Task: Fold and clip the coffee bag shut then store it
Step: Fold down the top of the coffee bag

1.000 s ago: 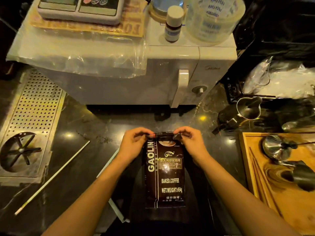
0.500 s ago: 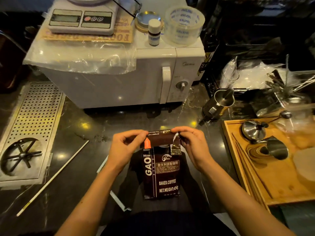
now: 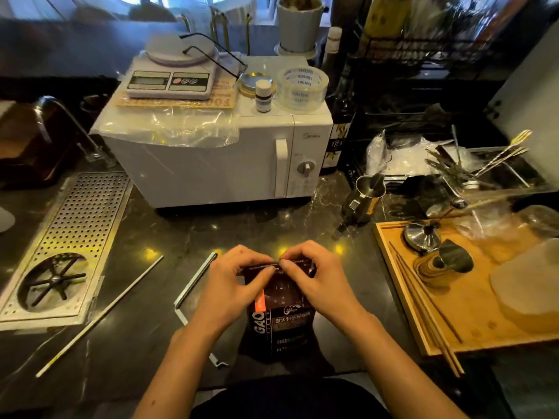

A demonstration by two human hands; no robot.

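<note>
The dark stone counter carries all items in view. A white microwave stands at the rear centre, with a digital scale, a small bottle and a roll of clear tape on its top. A perforated metal drain tray is set into the counter at your left. A wooden tray lies at your right, holding metal coffee tools. A steel pitcher stands between the microwave and the wooden tray.

The coffee bag stands upright on the counter at the near edge, directly in front of you, label facing you. Its top section is bent over toward you along a horizontal crease.

Your left hand pinches the folded top edge from the left side, thumb and fingers closed on the bag. Your right hand pinches the same edge from the right side, likewise closed on the bag. The fingertips of both hands nearly meet at the centre of the fold.

A white clip bar lies on the counter just left of your left hand, apart from the bag. A thin white rod lies farther left, at a diagonal.
</note>
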